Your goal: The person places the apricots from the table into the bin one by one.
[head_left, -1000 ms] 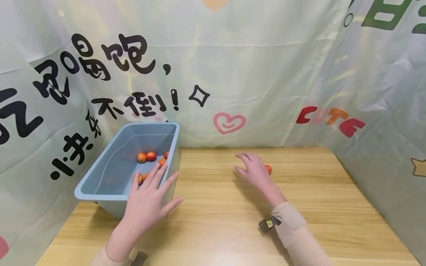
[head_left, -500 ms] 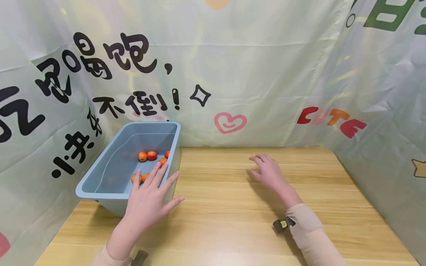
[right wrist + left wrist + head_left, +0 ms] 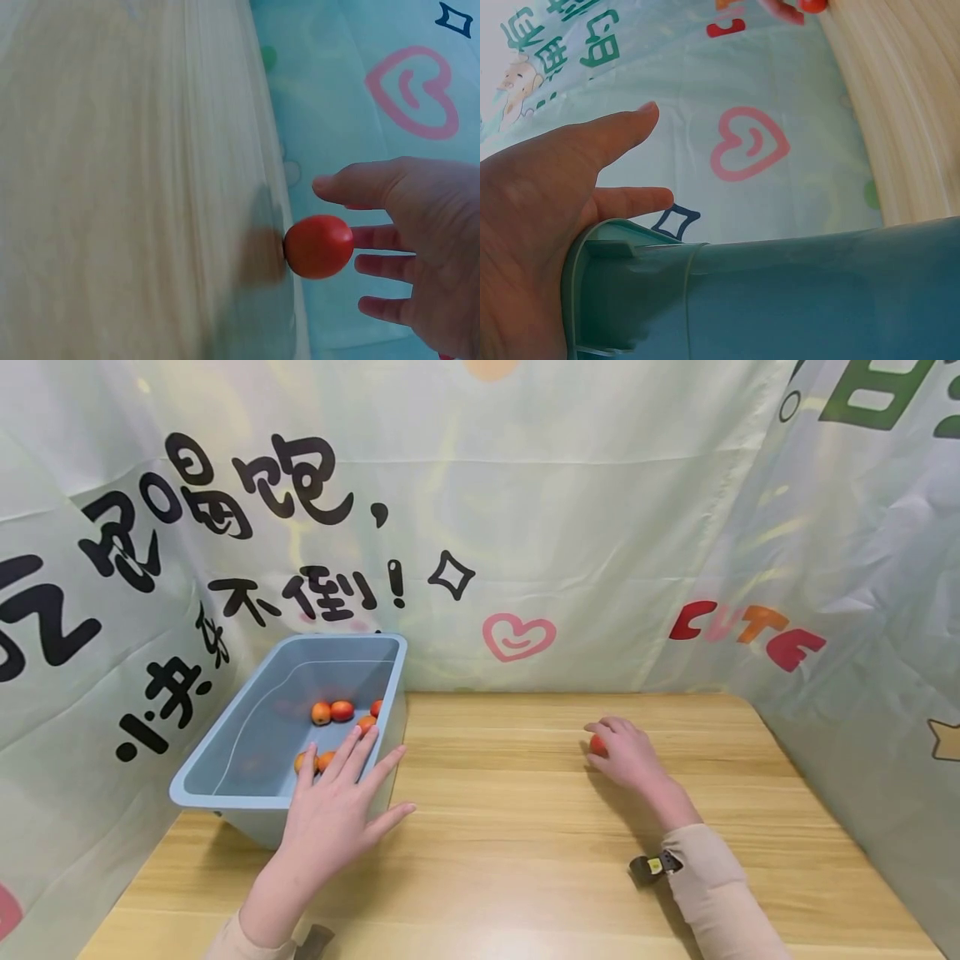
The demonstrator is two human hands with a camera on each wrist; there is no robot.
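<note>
My right hand [image 3: 632, 758] is low over the wooden table, beside a small red tomato [image 3: 597, 745]. In the right wrist view, the tomato [image 3: 319, 246] sits on the table before the fingers, the thumb apart from it. The left hand [image 3: 330, 814] lies spread over the near rim of a blue plastic bin [image 3: 225, 800]; part of that bin [image 3: 817, 292] fills the bottom of the left wrist view. Several orange-red tomatoes [image 3: 342, 710] lie on the bin floor, some partly hidden by the left fingers and the right wall.
A printed cloth [image 3: 600, 527] hangs behind the table and along both sides. The bin stands at the left of the wooden table [image 3: 495, 827], near the cloth. Small dark cameras, one of them a wrist camera [image 3: 647, 868], are strapped at both wrists.
My right hand has moved right, past the tomato, which was right of it, then hidden, and now shows at the fingers' left. The left hand stays on the bin.
</note>
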